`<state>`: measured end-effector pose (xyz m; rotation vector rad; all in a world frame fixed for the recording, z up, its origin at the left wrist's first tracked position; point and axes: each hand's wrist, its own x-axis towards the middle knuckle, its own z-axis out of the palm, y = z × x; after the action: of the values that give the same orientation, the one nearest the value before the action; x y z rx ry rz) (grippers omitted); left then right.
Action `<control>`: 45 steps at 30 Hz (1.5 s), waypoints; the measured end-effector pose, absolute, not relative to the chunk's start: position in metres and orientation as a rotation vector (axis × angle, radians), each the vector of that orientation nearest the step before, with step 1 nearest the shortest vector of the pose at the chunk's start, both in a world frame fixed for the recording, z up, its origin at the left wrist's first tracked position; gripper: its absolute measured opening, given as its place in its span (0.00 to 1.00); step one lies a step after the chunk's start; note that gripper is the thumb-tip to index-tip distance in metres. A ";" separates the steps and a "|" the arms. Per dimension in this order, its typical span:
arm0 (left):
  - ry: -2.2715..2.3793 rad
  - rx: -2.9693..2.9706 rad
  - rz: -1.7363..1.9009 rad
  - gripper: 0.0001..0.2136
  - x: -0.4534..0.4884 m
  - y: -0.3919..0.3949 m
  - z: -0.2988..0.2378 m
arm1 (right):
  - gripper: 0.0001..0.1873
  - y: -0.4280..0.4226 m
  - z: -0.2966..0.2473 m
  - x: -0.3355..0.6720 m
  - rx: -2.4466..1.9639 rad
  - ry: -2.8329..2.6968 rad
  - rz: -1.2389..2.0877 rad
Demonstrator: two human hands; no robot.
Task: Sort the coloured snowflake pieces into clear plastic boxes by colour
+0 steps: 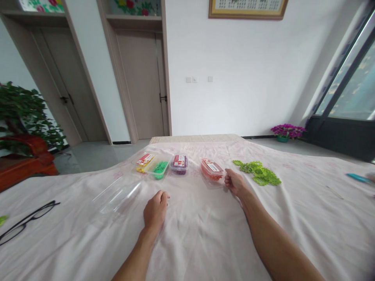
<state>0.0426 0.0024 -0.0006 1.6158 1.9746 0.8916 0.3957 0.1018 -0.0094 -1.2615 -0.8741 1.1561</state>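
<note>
My left hand [155, 211] rests on the pale cloth [205, 234] with its fingers curled under, nothing visible in it. Just left of it lies an empty clear plastic box with its lid [117, 193]. My right hand [234, 182] sits further out, fingers curled, right beside a clear box of red pieces [211, 169]. In a row beyond are a box of purple pieces [179, 164], an open box of green pieces [159, 169] and a box of yellow pieces [144, 162]. A heap of loose green pieces [259, 173] lies to the right of my right hand.
Black glasses [26, 222] lie at the cloth's left edge. A teal object [359, 178] sits at the far right. Beyond the table are two doors, a potted plant on a red stand [26, 128], a purple flower pot [287, 132] and a window.
</note>
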 end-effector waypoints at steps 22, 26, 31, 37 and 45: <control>1.844 2.187 1.451 0.13 0.046 -0.005 -0.006 | 0.27 0.058 -0.012 0.343 -1.466 -2.249 0.416; 1.924 2.405 1.533 0.18 0.046 -0.019 0.000 | 0.31 0.029 -0.017 0.348 -1.620 -2.427 0.168; 2.137 2.500 1.492 0.21 0.025 -0.044 0.021 | 0.33 0.015 -0.019 0.374 -1.723 -2.405 0.096; 2.694 2.138 1.070 0.22 -0.031 -0.055 0.037 | 0.33 0.009 -0.021 0.376 -1.799 -2.328 0.049; 2.628 1.850 0.520 0.19 -0.085 -0.041 0.031 | 0.32 0.005 -0.017 0.373 -1.814 -2.267 0.067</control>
<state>-0.0854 -0.0409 0.0309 1.8503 2.6280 0.5196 0.3726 0.0054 -0.0175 -1.8139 -2.2675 0.0671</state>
